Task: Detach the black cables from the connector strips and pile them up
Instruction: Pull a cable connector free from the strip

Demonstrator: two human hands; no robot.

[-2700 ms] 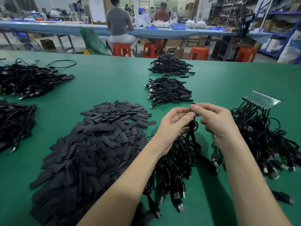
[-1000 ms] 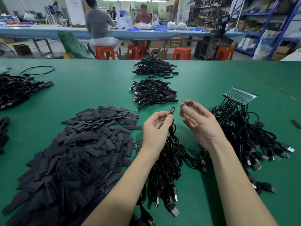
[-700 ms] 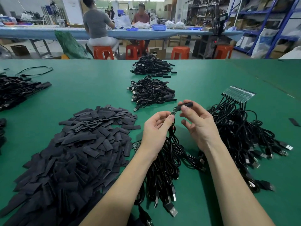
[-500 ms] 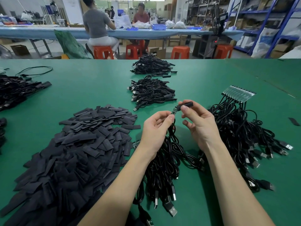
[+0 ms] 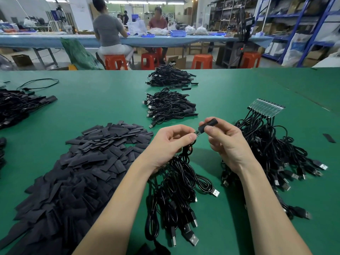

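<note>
Head view: your left hand (image 5: 170, 142) pinches the end of one cable (image 5: 185, 153), with a small green board (image 5: 197, 133) poking out past the thumb and finger. Your right hand (image 5: 223, 138) pinches a short black sleeve (image 5: 208, 124) between thumb and fingertips, its near end meeting the tip of the board. A second ago the sleeve was held clear of the board, with a gap between your hands; now the two grips have closed in and the sleeve mouth sits on the board's end. That looks like sleeving the cable end rather than pulling anything free, so judge for yourself how it serves the detaching job.

The rest of that cable's bundle (image 5: 176, 196) hangs from your left hand onto the tabletop (image 5: 95, 100), USB plugs toward you. Right of your right wrist lies another bundle (image 5: 272, 150), its cables still fixed in a clear strip (image 5: 265, 108) at the far end; these are not yet detached. Two finished piles (image 5: 170, 107) sit beyond your hands, one behind the other. A heap of loose flat sleeves (image 5: 82, 162) spreads to your left, and more cables (image 5: 20, 105) lie at the far left edge.
</note>
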